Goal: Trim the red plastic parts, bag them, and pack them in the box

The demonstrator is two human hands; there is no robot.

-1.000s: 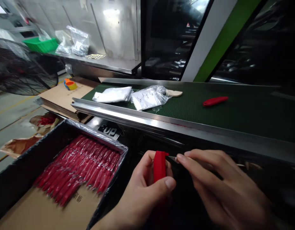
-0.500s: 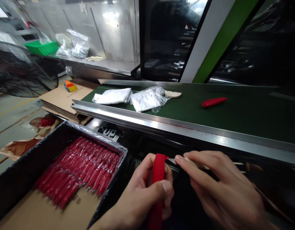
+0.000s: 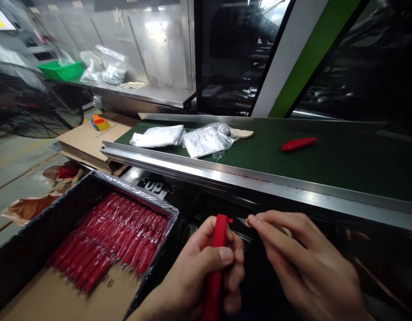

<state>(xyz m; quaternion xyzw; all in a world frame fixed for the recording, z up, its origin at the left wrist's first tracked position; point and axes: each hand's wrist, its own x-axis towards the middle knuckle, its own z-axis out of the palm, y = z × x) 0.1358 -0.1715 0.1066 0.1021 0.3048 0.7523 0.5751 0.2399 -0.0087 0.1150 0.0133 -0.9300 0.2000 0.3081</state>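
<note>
My left hand (image 3: 201, 263) is closed around a long red plastic handle (image 3: 220, 232), its thumb pressed along the near face. A small red tab (image 3: 230, 220) juts from the handle's upper right edge. Just right of it, apart from the tab, is the pointed blade of a small knife (image 3: 243, 221). My right hand (image 3: 306, 258) pinches this knife close to the blade; the fingers hide most of its grip. Another red handle (image 3: 298, 144) lies on the green conveyor belt (image 3: 262, 154) beyond my hands.
At left, a plastic-lined box (image 3: 169, 208) holds rows of wrapped red handles (image 3: 125, 227). Plastic bags (image 3: 207, 139) and a pale wooden-looking piece (image 3: 242, 133) lie on the belt. The belt's metal rail (image 3: 292, 191) runs before my hands. Tape rolls (image 3: 100, 123) sit on stacked cardboard (image 3: 82, 140); a fan (image 3: 28, 102) stands far left.
The knife blade has drawn back to the right, away from the red tab. My left hand has turned the red handle slightly, and the tab shows more clearly.
</note>
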